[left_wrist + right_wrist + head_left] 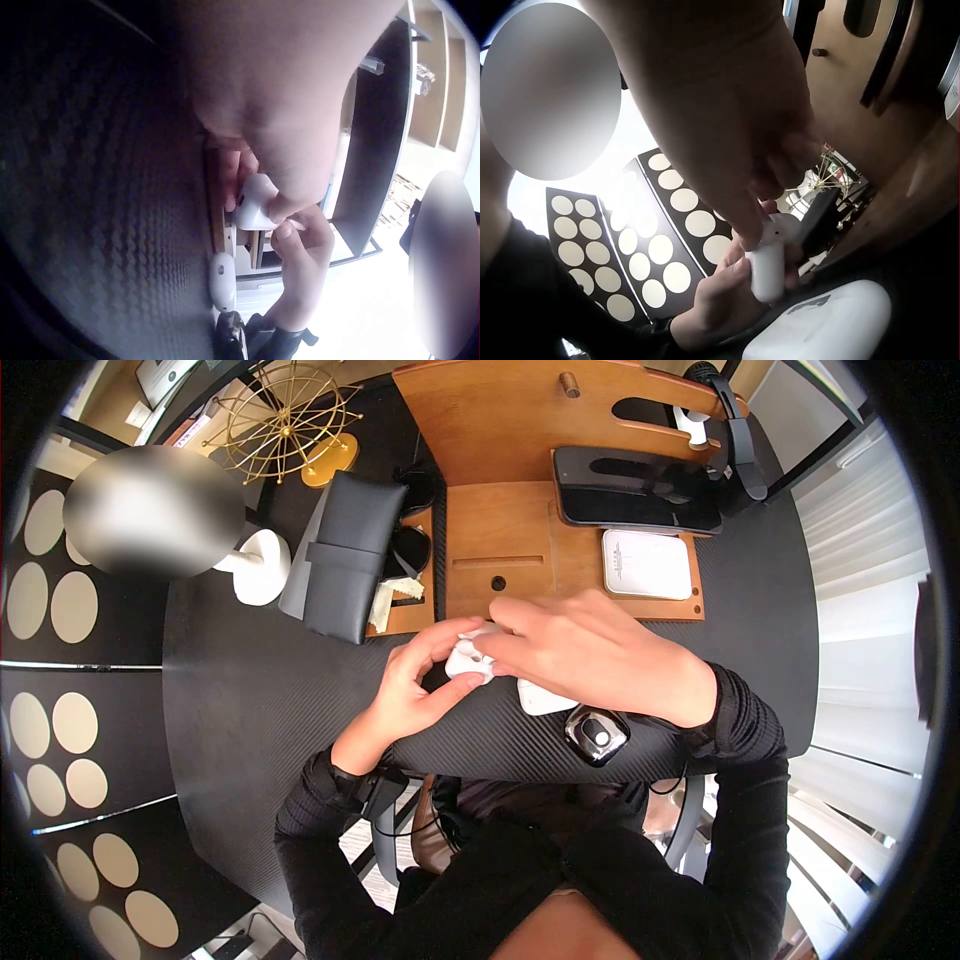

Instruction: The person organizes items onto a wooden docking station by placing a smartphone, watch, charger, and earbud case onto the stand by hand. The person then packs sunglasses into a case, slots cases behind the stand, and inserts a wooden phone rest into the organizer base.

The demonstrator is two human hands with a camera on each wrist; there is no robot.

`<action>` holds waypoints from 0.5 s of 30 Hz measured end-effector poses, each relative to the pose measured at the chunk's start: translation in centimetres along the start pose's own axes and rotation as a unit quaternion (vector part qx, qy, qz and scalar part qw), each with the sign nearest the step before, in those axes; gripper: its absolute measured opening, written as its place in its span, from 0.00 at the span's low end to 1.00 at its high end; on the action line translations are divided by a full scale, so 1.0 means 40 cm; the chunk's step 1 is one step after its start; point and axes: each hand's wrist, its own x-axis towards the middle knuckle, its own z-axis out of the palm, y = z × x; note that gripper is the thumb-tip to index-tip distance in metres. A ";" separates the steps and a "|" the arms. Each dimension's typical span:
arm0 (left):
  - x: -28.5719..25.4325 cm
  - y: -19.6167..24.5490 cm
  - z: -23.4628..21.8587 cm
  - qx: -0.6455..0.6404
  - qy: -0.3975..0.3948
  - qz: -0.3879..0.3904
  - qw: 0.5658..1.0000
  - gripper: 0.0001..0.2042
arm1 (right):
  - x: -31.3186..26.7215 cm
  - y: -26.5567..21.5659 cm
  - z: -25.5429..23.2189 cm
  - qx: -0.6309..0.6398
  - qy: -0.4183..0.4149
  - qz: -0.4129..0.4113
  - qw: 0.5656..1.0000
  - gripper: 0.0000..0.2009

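A small white earbud case (468,660) is held just above the black table (260,690), near its front edge. My left hand (412,685) grips the case from the left, with thumb and fingers curled round its body (766,271). My right hand (590,655) reaches in from the right and pinches the top of the case (255,202) with its fingertips. The right wrist view shows a rounded lid tipped up at the top. A flat white oval object (545,698) lies on the table under my right palm, and its near end (825,326) fills the right wrist view's lower edge.
A wooden desk organiser (500,550) stands behind the hands, bearing a dark phone (635,490) and a white box (647,564). To its left are a black glasses case (345,555), sunglasses (410,545), a white stand (262,565) and a gold wire ornament (285,420).
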 end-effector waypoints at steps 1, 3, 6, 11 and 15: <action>-0.001 0.001 0.000 0.000 0.000 0.000 1.000 0.27 | 0.000 0.002 -0.008 -0.003 0.000 -0.018 1.000 0.07; -0.003 0.000 0.001 0.004 -0.017 -0.001 1.000 0.27 | -0.001 0.005 -0.018 -0.008 0.000 -0.036 0.999 0.07; 0.000 0.016 0.004 0.006 -0.021 -0.022 1.000 0.28 | -0.002 0.008 -0.032 -0.005 0.001 -0.045 0.999 0.06; 0.005 0.014 0.005 0.017 -0.025 -0.006 1.000 0.26 | 0.001 -0.001 -0.055 -0.043 0.083 -0.043 0.995 0.11; 0.006 0.019 0.000 0.049 -0.036 -0.005 0.998 0.28 | -0.001 -0.004 -0.039 -0.045 0.020 -0.052 0.997 0.05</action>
